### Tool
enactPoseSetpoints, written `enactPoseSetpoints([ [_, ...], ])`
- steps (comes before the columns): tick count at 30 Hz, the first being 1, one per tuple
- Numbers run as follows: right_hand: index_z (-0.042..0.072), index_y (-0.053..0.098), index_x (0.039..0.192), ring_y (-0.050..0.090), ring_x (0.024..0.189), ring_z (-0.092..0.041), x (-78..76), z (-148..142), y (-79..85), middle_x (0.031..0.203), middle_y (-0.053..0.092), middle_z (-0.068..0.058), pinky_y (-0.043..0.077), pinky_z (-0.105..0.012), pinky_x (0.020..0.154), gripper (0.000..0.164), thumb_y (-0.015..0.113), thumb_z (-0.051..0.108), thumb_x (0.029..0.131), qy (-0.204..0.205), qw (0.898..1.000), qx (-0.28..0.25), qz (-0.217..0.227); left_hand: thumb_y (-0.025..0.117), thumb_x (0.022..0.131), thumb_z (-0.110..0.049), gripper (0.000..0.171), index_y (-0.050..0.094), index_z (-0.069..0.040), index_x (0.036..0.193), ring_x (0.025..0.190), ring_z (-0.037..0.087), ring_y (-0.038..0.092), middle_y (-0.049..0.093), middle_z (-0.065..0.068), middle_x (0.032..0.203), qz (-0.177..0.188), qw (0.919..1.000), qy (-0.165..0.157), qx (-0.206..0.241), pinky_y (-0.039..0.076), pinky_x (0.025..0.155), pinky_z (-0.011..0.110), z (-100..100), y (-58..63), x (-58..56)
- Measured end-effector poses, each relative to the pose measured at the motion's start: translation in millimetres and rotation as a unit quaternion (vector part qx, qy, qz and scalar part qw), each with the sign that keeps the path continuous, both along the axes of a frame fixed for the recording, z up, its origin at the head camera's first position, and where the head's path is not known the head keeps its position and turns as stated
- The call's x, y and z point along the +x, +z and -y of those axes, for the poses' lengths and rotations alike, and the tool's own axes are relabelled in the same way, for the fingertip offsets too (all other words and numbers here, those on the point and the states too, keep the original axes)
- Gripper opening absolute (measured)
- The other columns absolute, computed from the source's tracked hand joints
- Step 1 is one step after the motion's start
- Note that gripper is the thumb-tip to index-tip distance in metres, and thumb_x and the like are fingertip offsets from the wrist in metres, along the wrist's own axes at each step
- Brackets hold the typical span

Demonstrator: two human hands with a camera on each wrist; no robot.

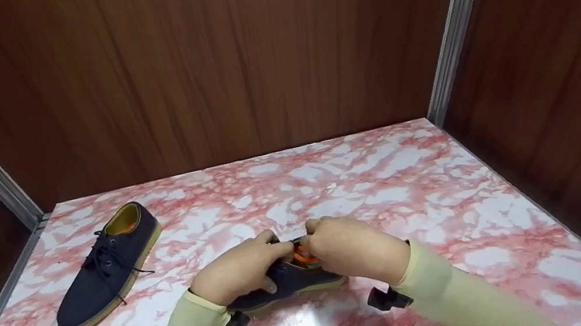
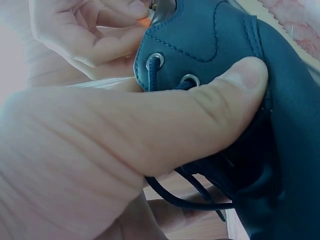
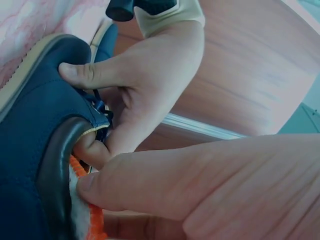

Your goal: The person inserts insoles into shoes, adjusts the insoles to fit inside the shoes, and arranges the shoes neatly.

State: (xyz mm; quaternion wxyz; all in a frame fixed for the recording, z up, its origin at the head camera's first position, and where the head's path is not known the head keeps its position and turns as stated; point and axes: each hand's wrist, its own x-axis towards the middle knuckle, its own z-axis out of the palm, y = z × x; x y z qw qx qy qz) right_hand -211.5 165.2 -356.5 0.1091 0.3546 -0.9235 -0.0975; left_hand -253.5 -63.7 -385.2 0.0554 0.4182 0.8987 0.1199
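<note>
A dark blue lace-up shoe (image 1: 301,282) with a tan sole sits near the front of the table, toe to the left. My left hand (image 1: 243,268) grips it around the lacing; in the left wrist view the thumb presses beside two metal eyelets (image 2: 190,81). Inside the shoe's opening is a white piece with an orange ribbed edge (image 3: 96,220), perhaps an insole. My right hand (image 1: 361,248) is at the opening, its thumb and fingers pinching that edge. The inside of the shoe is mostly hidden by both hands.
A matching navy shoe (image 1: 108,270) stands at the left of the table, its laces tied and something orange inside. The red-and-white marbled tabletop (image 1: 386,170) is bounded by brown wood-grain panels (image 1: 226,61) at the back and sides.
</note>
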Motion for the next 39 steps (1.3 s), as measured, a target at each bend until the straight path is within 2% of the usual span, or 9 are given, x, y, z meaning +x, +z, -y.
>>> enactPoseSetpoints([
  [2,0.014,0.08,0.097,0.067,0.069,-0.022,-0.1,2.6,-3.2,0.09,0.07,-0.006,0.058,-0.035,0.056,0.002,0.081,0.016,0.097,-0.01,1.0,-0.011,-0.001,0.096,0.08,-0.012,0.045,0.062,-0.02,0.109,0.086,0.016,0.058,0.058,0.005,0.11,0.004,1.0,0.003,-0.001,0.055,0.079,0.036,0.5,-0.8,0.5],
  [6,0.019,0.082,0.095,0.068,0.077,-0.026,-0.9,8.7,-10.3,0.09,0.073,-0.005,0.062,-0.04,0.061,0.006,0.079,0.022,0.1,-0.036,0.999,0.004,-0.032,0.096,0.08,-0.011,0.045,0.063,-0.02,0.11,0.086,0.017,0.059,0.059,0.005,0.11,0.003,1.0,0.005,-0.003,0.055,0.079,0.037,0.4,-0.9,1.5],
  [11,0.018,0.083,0.097,0.069,0.083,-0.026,-1.4,15.4,-16.4,0.094,0.077,-0.007,0.064,-0.04,0.072,0.005,0.078,0.016,0.098,-0.046,0.998,0.013,-0.051,0.095,0.081,-0.011,0.046,0.065,-0.019,0.114,0.09,0.02,0.062,0.061,0.009,0.114,-0.002,0.9999,0.007,-0.008,0.058,0.082,0.041,-1.5,2.2,0.9],
  [15,0.015,0.082,0.1,0.067,0.087,-0.028,-1.4,18.4,-17.0,0.097,0.077,-0.009,0.063,-0.038,0.083,0.006,0.078,0.011,0.097,-0.045,0.998,0.013,-0.04,0.097,0.079,-0.011,0.05,0.066,-0.019,0.117,0.091,0.023,0.066,0.063,0.011,0.115,-0.012,0.9999,0.001,-0.003,0.059,0.083,0.043,-1.7,3.5,-0.2],
  [18,0.015,0.082,0.105,0.067,0.09,-0.029,-1.8,18.7,-17.7,0.102,0.076,-0.011,0.063,-0.039,0.086,0.008,0.08,0.013,0.097,-0.044,0.999,0.006,-0.02,0.097,0.078,-0.011,0.053,0.067,-0.021,0.12,0.092,0.024,0.067,0.064,0.011,0.116,-0.014,0.9999,-0.001,0.003,0.06,0.083,0.044,-1.1,2.0,-0.5],
  [25,0.015,0.082,0.098,0.069,0.087,-0.029,-7.4,14.7,-19.2,0.097,0.074,-0.008,0.064,-0.038,0.075,0.006,0.078,0.011,0.099,-0.014,0.999,-0.033,0.021,0.095,0.08,-0.011,0.05,0.068,-0.023,0.12,0.09,0.022,0.064,0.062,0.009,0.115,0.01,0.9999,0.012,0.002,0.057,0.082,0.042,-0.6,0.4,0.8],
  [31,0.013,0.08,0.092,0.071,0.079,-0.023,-13.9,11.3,-19.2,0.089,0.071,-0.006,0.06,-0.034,0.068,0.01,0.076,0.007,0.1,0.007,0.998,-0.056,0.043,0.095,0.081,-0.012,0.047,0.069,-0.023,0.118,0.089,0.021,0.063,0.062,0.009,0.114,0.015,0.9998,0.012,0.001,0.057,0.082,0.041,-0.9,2.8,2.3],
  [36,0.014,0.081,0.093,0.071,0.079,-0.021,-16.8,11.5,-21.4,0.089,0.072,-0.004,0.058,-0.032,0.068,0.011,0.076,0.007,0.099,0.018,0.996,-0.071,0.05,0.096,0.079,-0.011,0.048,0.07,-0.023,0.117,0.091,0.022,0.064,0.063,0.009,0.115,0.004,1.0,0.008,0.0,0.058,0.084,0.043,-0.8,3.4,3.0],
  [39,0.014,0.081,0.093,0.07,0.078,-0.021,-16.2,11.9,-22.2,0.087,0.072,-0.004,0.059,-0.033,0.068,0.011,0.076,0.009,0.101,0.011,0.996,-0.078,0.048,0.097,0.077,-0.012,0.048,0.07,-0.023,0.116,0.091,0.022,0.065,0.063,0.009,0.114,-0.004,1.0,0.004,0.001,0.058,0.084,0.042,-1.3,3.0,2.4],
])
